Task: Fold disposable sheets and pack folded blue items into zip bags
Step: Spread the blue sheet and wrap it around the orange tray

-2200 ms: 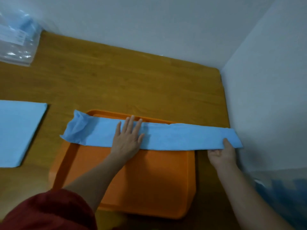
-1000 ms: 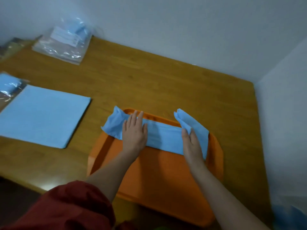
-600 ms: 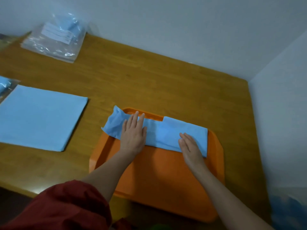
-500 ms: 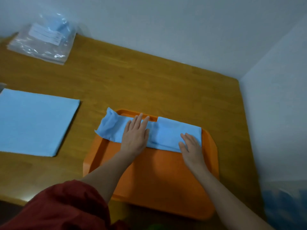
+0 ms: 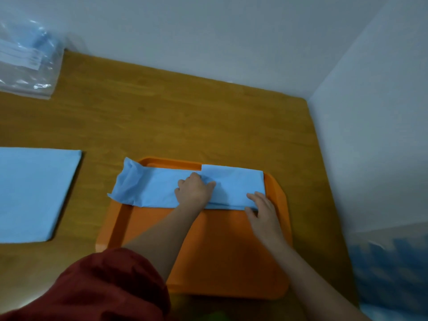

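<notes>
head view: sheet (image 5: 150, 191) under fingers (image 5: 257, 197)

tray (image 5: 220, 251) is solid bright orange. the sheet (image 5: 148, 191) across its far side is plain pale blue, same as the stack (image 5: 34, 193) left of the tray. table (image 5: 185, 117) under it is honey-brown with wood grain. zip bag (image 5: 25, 66) far-left of the tray: clear, white label. sleeve (image 5: 97, 290) at its near edge is dark red.

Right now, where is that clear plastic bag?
In the head view the clear plastic bag lies at the far left of the wooden table, against the wall, beyond the flat blue sheet.
</notes>
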